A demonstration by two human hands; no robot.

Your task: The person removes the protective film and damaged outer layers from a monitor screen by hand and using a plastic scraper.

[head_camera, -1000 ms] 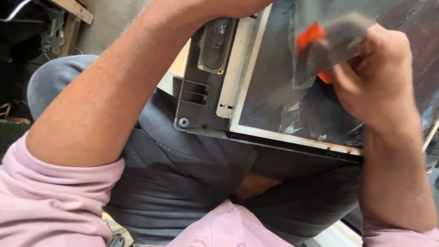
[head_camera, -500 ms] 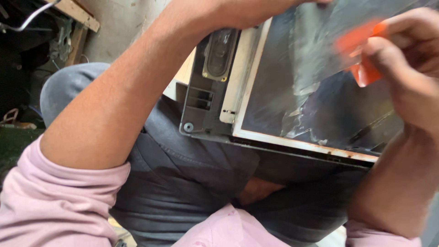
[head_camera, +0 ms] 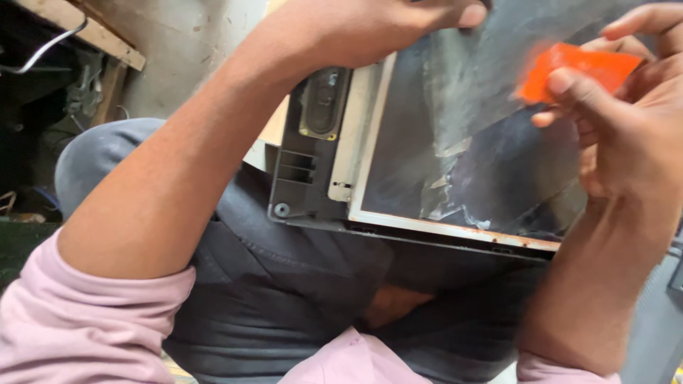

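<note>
Two hands at work on one flat display panel [head_camera: 455, 142], propped across the lap on grey trousers [head_camera: 299, 284], no worktop beneath. Right hand [head_camera: 626, 135] closed on an orange scraper card [head_camera: 576, 67], thumb and fingers pinching it, blade edge laid against the dark glass near the panel's upper right. Left hand [head_camera: 384, 25] clamped over the panel's top edge, thumb tip showing, forearm crossing the near-left corner. Best done, by the look of it, with the card held shallow to the surface, strokes short and even, the left grip firm so nothing rocks on the knees; pressure light near the rusted lower rim to avoid chipping. Panel tilted up toward the head, face toward the camera, long axis running left to right along the thighs, lower edge nearest the body. Grey film, streaked and partly lifted, across the glass. At the left end, bare plastic frame with an oval speaker [head_camera: 320, 103]. Pink sleeves [head_camera: 78, 320] at both elbows; wooden plank [head_camera: 78, 32] and cable beyond, upper left.
</note>
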